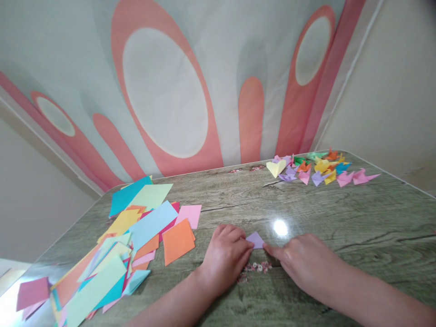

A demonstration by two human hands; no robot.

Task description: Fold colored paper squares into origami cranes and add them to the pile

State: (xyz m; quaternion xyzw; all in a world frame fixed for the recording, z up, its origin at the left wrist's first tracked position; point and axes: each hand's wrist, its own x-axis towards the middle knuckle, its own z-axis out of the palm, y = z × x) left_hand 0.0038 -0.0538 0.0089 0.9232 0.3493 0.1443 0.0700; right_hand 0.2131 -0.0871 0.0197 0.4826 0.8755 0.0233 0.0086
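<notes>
A small folded purple paper (255, 240) lies on the wood-patterned table between my hands. My left hand (230, 254) holds its left corner against the table, with the fingers curled together. My right hand (301, 261) touches the lower right corner with an outstretched index finger, while its other fingers are curled under and partly hidden. Just below the paper, a small floral print (259, 267) shows on the tabletop.
Colored paper sheets (153, 222) are spread in an overlapping pile on the left. Several small folded paper figures (322, 167) and a pale yellow paper heart (275, 168) sit at the back right of the table (231, 193). A patterned wall covering (225, 45) rises behind.
</notes>
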